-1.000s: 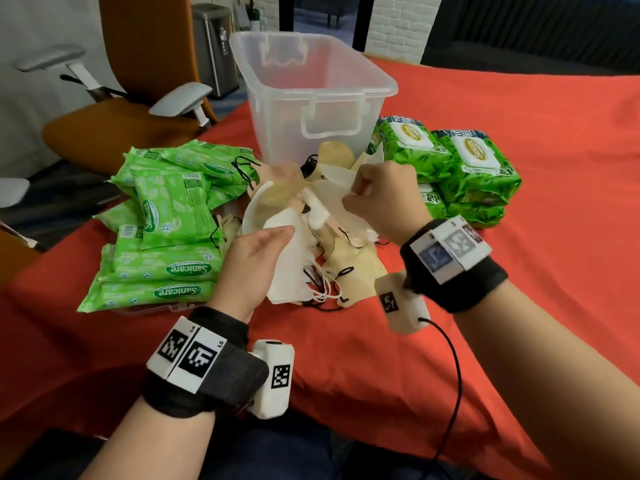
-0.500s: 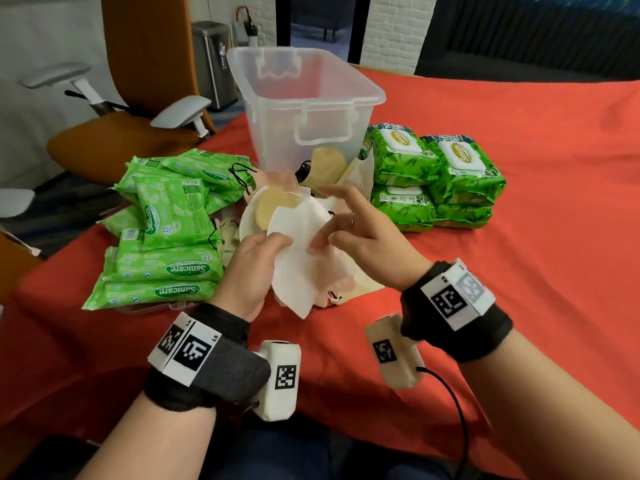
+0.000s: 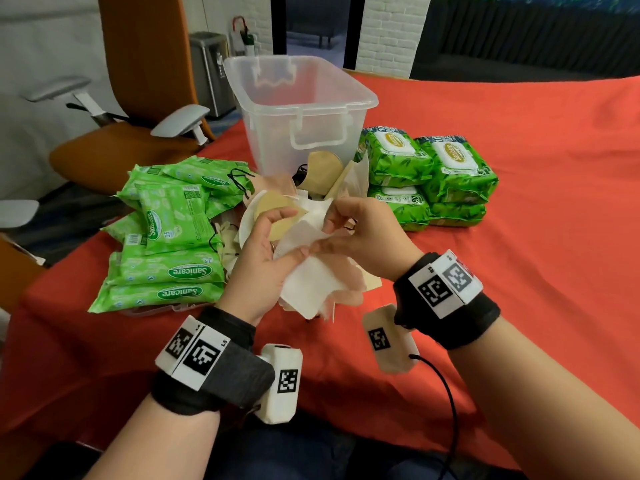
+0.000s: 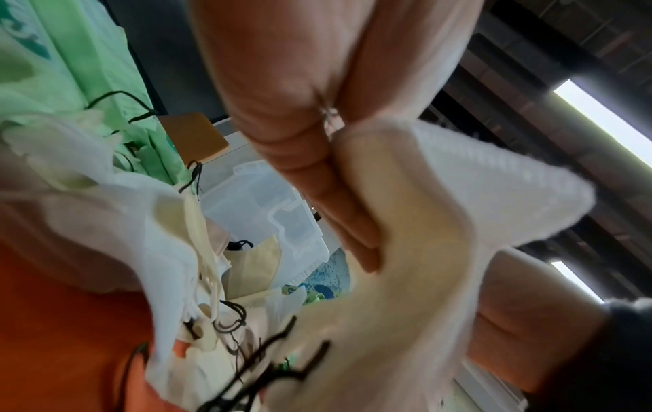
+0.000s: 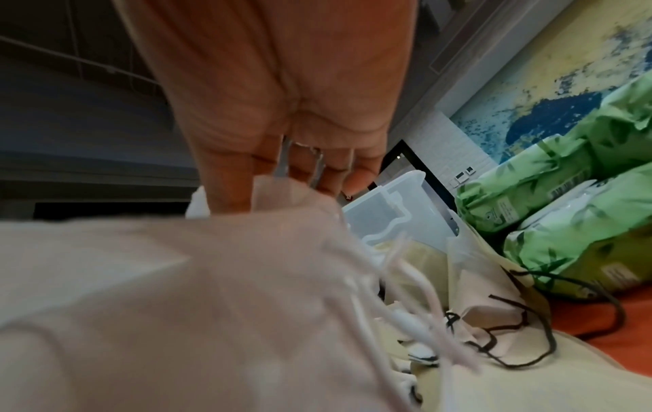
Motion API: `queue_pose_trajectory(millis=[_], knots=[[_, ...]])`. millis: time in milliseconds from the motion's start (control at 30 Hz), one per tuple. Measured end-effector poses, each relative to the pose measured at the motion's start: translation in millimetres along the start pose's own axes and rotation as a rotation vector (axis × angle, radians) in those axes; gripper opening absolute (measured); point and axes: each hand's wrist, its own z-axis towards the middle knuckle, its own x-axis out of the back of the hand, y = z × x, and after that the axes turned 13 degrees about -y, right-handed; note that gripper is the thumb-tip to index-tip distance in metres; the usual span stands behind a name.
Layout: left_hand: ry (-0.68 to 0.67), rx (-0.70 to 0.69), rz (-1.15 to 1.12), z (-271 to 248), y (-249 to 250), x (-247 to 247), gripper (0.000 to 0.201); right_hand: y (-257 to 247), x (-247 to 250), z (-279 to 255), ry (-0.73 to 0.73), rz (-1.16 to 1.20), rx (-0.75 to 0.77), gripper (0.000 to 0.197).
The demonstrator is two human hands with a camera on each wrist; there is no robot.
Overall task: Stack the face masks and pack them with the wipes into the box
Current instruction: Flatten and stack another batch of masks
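Observation:
A bunch of white, pink and tan face masks [image 3: 304,282] is held above the red table in front of the clear plastic box [image 3: 298,109]. My left hand [image 3: 266,244] grips the bunch from the left, thumb on top. My right hand [image 3: 360,230] pinches the upper edge of the top white mask [image 4: 458,181] from the right. More tan masks [image 3: 322,168] with black ear loops lie against the box. Flat green wipe packs [image 3: 173,251] are piled at the left. Thick green wipe packs [image 3: 429,174] are stacked at the right. Loose masks and loops [image 5: 494,320] lie below my right hand.
An orange office chair [image 3: 138,98] stands off the table's left edge, and a metal bin [image 3: 207,71] is behind it. The red tablecloth [image 3: 519,271] stretches bare to the right and toward me.
My right hand, flat with spread fingers on the white mask half a second ago, now pinches the mask's upper edge. The left hand keeps hold of the bunch, which has risen slightly.

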Motion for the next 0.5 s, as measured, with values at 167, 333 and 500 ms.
queue_pose_trajectory(millis=[167,333,500], knots=[[-0.011,0.024,0.025,-0.2,-1.7,-1.2,0.029,7.4,0.5,-6.0,0.023,0.148,0.000,0.037],[0.027,0.069,-0.123,0.3,2.9,-2.4,0.021,9.2,10.2,-9.6,0.108,0.375,-0.050,0.035],[-0.027,0.064,-0.272,-2.3,10.1,-2.2,0.027,4.5,16.1,-7.8,0.096,0.524,-0.097,0.042]])
